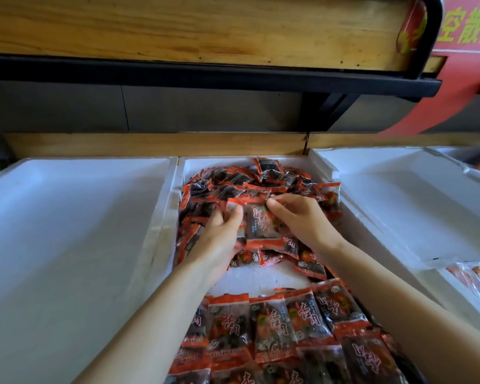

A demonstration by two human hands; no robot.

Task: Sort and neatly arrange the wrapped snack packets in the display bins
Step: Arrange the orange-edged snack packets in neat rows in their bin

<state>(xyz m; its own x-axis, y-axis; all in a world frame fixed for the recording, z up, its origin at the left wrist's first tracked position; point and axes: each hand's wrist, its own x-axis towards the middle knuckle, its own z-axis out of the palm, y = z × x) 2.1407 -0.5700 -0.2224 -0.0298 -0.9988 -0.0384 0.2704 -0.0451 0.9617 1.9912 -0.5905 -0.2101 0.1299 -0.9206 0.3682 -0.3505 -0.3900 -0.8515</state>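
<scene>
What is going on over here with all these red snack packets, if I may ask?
A person is sorting wrapped snacks in the middle foam bin. Both hands hold one packet above the loose pile at the bin's far end: the left hand grips its left side and the right hand pinches its top edge. Neat rows already lie at the near end, with a strip of bare bin floor between them and the pile.
</scene>
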